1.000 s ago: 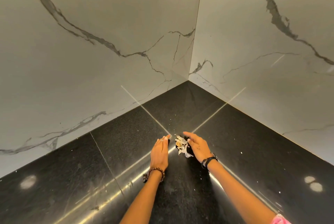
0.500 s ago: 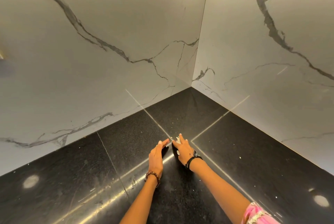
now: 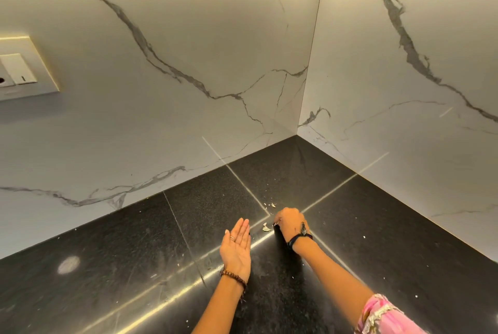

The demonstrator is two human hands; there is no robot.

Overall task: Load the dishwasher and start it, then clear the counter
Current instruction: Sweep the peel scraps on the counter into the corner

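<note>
Black speckled stone makes up the surface, which fills the lower half of the frame and runs back into a corner just right of centre. Pale marble wall panels with grey veins rise behind it on both sides. Bright streaks of reflected light cross the stone, and small white specks lie scattered over it.

Low in the middle of the frame, the left hand is held palm up with its fingers straight and pressed together, pointing toward the corner; it holds nothing. A ring sits on one finger and a beaded bracelet circles the wrist.

Just to its right, the right hand is turned knuckles up with the fingers curled under, down at the surface. Whether it grips anything inside the curl cannot be told, since the fingers hide it. A dark band wraps this wrist, and a pink patterned sleeve shows at the lower right edge.

Small pale scraps lie on the surface between the two hands, right beside the curled fingers. A few more crumbs sit just beyond the right hand, toward the corner, near where the light streaks cross.

At the far left edge, upper half of the frame, a cream switch plate is mounted on the wall.
</note>
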